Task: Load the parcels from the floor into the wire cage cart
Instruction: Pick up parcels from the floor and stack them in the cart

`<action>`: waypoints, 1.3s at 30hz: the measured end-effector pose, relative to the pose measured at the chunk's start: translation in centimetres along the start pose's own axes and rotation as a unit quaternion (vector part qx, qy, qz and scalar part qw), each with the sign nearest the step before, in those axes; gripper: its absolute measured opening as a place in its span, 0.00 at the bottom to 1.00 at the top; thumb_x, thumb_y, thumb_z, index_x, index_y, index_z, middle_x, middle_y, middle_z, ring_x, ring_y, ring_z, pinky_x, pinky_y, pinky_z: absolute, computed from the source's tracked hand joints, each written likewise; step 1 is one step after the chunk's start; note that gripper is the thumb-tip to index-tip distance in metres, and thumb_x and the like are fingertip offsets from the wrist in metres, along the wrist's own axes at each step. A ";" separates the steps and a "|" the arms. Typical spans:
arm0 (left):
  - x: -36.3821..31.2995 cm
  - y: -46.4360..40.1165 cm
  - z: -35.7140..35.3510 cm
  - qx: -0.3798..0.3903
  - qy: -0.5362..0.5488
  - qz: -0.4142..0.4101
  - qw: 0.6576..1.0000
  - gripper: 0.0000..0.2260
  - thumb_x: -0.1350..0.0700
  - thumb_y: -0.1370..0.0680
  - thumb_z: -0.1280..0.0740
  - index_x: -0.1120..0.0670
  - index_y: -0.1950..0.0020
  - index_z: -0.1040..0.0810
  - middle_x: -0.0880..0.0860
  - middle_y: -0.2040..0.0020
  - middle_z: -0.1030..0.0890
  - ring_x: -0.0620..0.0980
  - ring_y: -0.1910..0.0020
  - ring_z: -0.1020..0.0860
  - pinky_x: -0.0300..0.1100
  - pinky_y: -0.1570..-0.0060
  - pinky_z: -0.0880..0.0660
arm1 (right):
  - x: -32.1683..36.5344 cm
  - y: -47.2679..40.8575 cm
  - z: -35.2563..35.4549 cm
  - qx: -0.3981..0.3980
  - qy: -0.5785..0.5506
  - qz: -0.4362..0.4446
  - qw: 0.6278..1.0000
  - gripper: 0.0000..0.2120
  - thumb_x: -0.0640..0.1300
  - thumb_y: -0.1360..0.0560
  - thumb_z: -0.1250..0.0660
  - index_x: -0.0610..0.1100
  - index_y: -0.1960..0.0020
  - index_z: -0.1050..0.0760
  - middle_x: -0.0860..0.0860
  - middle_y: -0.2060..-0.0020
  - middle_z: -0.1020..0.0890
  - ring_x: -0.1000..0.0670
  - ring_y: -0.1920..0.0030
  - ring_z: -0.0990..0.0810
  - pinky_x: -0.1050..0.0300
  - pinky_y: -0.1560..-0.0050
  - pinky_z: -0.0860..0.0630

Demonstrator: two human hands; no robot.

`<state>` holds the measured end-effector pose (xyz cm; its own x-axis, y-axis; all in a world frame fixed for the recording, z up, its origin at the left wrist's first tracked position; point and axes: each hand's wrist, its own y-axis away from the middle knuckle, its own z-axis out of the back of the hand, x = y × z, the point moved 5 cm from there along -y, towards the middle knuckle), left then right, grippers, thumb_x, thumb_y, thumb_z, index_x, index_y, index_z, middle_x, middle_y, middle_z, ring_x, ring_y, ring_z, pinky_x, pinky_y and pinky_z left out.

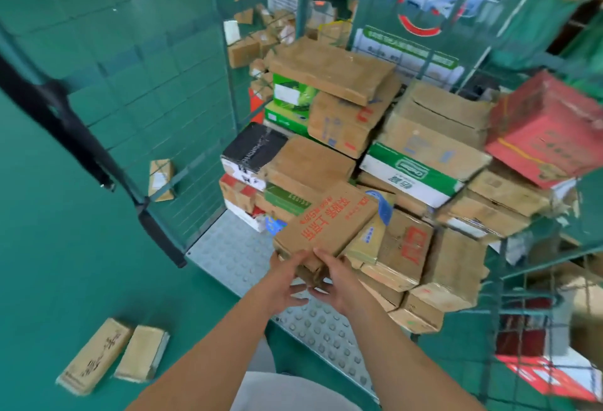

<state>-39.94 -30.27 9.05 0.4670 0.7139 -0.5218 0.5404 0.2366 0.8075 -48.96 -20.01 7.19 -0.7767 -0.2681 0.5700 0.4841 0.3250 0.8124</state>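
We are gripping the stiff brown red-lettered cardboard parcel (326, 229) by its near end, left hand (287, 275) and right hand (339, 280) clamping it (seemingly light).

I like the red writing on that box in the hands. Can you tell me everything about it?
The box is long, flat, brown cardboard with red printed characters on its top face. Its near end looks worn and crumpled. It tilts, far end higher, over other parcels in the cart. The left hand and right hand hold its near end from both sides.
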 end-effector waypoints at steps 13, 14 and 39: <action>-5.5 -12.4 -6.2 0.041 -0.213 0.111 0.970 0.17 0.45 0.17 0.34 0.47 0.30 0.30 0.51 0.42 0.24 0.53 0.38 0.24 0.53 0.37 0.25 | 7.2 -7.6 9.0 -0.177 -0.071 -0.046 0.981 0.23 0.49 0.26 0.23 0.41 0.37 0.25 0.44 0.47 0.15 0.45 0.50 0.15 0.54 0.63 0.17; -6.0 -13.7 -6.9 0.043 -0.222 0.119 0.967 0.17 0.45 0.17 0.34 0.48 0.30 0.30 0.51 0.42 0.24 0.53 0.38 0.24 0.53 0.36 0.25 | 8.0 -8.5 9.3 -0.192 -0.071 -0.045 0.978 0.23 0.49 0.25 0.24 0.42 0.36 0.27 0.44 0.47 0.15 0.45 0.50 0.15 0.52 0.62 0.17; -10.6 -35.5 -16.2 0.022 -0.394 0.142 0.908 0.16 0.57 0.15 0.39 0.49 0.27 0.33 0.48 0.52 0.25 0.51 0.48 0.24 0.47 0.46 0.24 | 16.5 -26.4 13.2 -0.244 0.057 -0.114 0.961 0.19 0.54 0.17 0.41 0.50 0.28 0.30 0.48 0.49 0.20 0.46 0.49 0.19 0.52 0.55 0.19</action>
<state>-75.42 -35.56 -9.56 0.9380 0.0443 -0.3438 0.3398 0.0782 0.9372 -79.91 -21.05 -6.46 -0.8488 -0.3893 0.3578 0.4604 -0.2115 0.8621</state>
